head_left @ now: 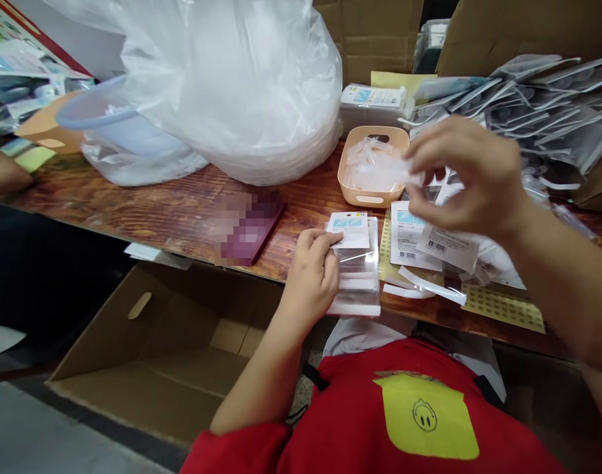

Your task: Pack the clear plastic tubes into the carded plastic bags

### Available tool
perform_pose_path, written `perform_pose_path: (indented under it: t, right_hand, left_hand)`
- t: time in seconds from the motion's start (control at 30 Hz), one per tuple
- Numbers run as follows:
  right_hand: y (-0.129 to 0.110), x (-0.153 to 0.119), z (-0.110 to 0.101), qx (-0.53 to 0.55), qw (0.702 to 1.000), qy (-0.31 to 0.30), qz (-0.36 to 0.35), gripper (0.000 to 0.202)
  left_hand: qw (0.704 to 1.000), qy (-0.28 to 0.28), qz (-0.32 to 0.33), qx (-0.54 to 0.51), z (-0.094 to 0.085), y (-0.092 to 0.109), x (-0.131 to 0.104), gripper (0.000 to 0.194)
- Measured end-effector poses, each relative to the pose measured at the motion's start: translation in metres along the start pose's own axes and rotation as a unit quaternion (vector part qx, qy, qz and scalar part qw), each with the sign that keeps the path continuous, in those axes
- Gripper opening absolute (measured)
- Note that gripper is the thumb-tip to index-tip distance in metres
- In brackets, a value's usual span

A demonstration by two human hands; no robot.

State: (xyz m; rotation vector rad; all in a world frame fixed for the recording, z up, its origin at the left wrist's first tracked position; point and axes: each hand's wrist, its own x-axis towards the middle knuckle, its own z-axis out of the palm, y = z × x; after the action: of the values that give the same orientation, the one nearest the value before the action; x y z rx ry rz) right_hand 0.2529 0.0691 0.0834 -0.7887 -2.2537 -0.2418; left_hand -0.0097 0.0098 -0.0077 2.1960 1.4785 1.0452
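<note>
My left hand (315, 268) rests at the table's front edge, its fingers curled and the index fingertip pressing on a small white printed card (353, 227). Under that card lies a stack of clear plastic bags (356, 289) with white strips, which the hand holds down. My right hand (471, 174) hovers just right of a peach plastic basket (348, 187), blurred by motion. Its thumb and fingers are bent around a small translucent plastic piece (410, 174), whose exact shape I cannot make out. Similar translucent pieces (367, 158) fill the basket.
Below my right arm lie printed cards (413, 253), peeled strips (432, 284) and a yellow sticker sheet (503, 308). Clear pouches (543, 105) pile up behind. A large plastic bag (242, 85) and a maroon phone-like object (249, 237) are left. An open cardboard box (147, 375) stands below; another person's arm (2, 172) is far left.
</note>
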Motion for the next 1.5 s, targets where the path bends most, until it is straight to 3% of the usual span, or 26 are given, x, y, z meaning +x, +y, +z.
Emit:
perform_pose_path:
  t: [0.07, 0.13, 0.3, 0.5, 0.6, 0.67, 0.9, 1.07, 1.23, 1.3, 1.5]
  right_hand:
    - [-0.038, -0.026, -0.008, 0.03, 0.998, 0.029, -0.053, 0.013]
    - [-0.067, -0.045, -0.012, 0.025, 0.995, 0.013, -0.096, 0.016]
    - [-0.097, -0.053, -0.011, -0.03, 0.992, -0.061, -0.106, 0.005]
    - [-0.104, -0.046, 0.02, -0.052, 0.998, -0.014, -0.036, 0.019]
    - [-0.103, -0.054, 0.038, -0.024, 0.999, 0.025, 0.011, 0.016]
    - [-0.101, -0.058, 0.043, 0.032, 0.999, 0.018, 0.028, 0.023]
    - [-0.087, -0.055, 0.017, 0.189, 0.971, -0.123, 0.084, 0.053]
    - [-0.08, -0.052, 0.003, 0.195, 0.957, -0.091, 0.192, 0.069]
    - [-0.09, -0.057, 0.015, 0.261, 0.922, -0.108, 0.265, 0.081]
    - [-0.098, -0.058, 0.019, 0.29, 0.911, -0.084, 0.28, 0.072]
    - [-0.115, -0.057, 0.012, 0.257, 0.913, 0.12, 0.294, 0.035]
  left_hand:
    - [0.996, 0.063, -0.006, -0.06, 0.01, 0.002, -0.004, 0.03]
    - [0.987, 0.093, -0.038, -0.125, 0.019, 0.007, -0.006, 0.023]
    - [0.94, 0.122, -0.13, -0.292, 0.036, 0.021, -0.009, 0.021]
    - [0.913, 0.164, -0.109, -0.358, 0.048, 0.036, -0.012, 0.034]
    - [0.889, 0.156, -0.154, -0.401, 0.049, 0.038, -0.011, 0.039]
    - [0.876, 0.158, -0.183, -0.418, 0.047, 0.036, -0.01, 0.04]
    - [0.871, 0.19, -0.167, -0.421, 0.037, 0.034, -0.01, 0.04]
    - [0.881, 0.21, -0.141, -0.399, 0.03, 0.04, -0.013, 0.039]
    - [0.893, 0.228, -0.078, -0.38, 0.021, 0.056, -0.016, 0.04]
    - [0.899, 0.228, -0.057, -0.369, 0.019, 0.064, -0.017, 0.04]
    - [0.915, 0.175, 0.04, -0.36, 0.01, 0.083, -0.019, 0.039]
